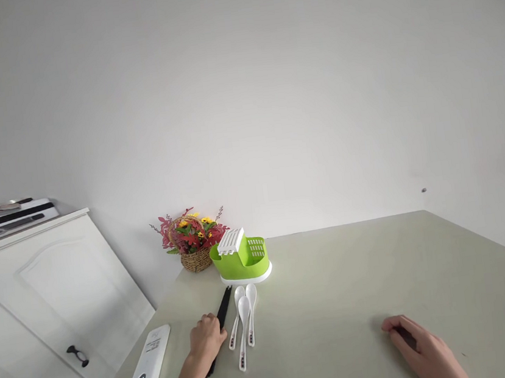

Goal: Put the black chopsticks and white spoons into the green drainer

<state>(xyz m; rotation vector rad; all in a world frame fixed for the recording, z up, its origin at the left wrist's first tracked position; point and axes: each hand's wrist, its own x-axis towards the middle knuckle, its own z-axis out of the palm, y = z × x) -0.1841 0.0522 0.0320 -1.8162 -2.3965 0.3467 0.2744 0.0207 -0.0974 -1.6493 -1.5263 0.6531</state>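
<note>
— Chopsticks, the black slim pair [224, 306], lie on the pale grey-green counter [338, 289] under my left hand [206, 337]; my fingers curl down over their near end, touching them, though I can't tell whether I truly grip them.

— What could go wrong?

— They lie just beside three white plastic spoons [244, 325]. If I drag sideways, I judge I'd knock the spoons askew. To my left, the white power bank with its cable [148, 362] sits near the counter edge; an elbow nudge might push it off.

— Your other hand?

— My right hand [419, 343] rests loosely curled on the counter, well apart, holding nothing I can see.

— Farther back?

— Beyond the chopsticks' tips stands the lime-green plastic cutlery drainer [243, 260], close enough to bump; behind it, a wicker basket of red and yellow flowers [192, 236].
</note>
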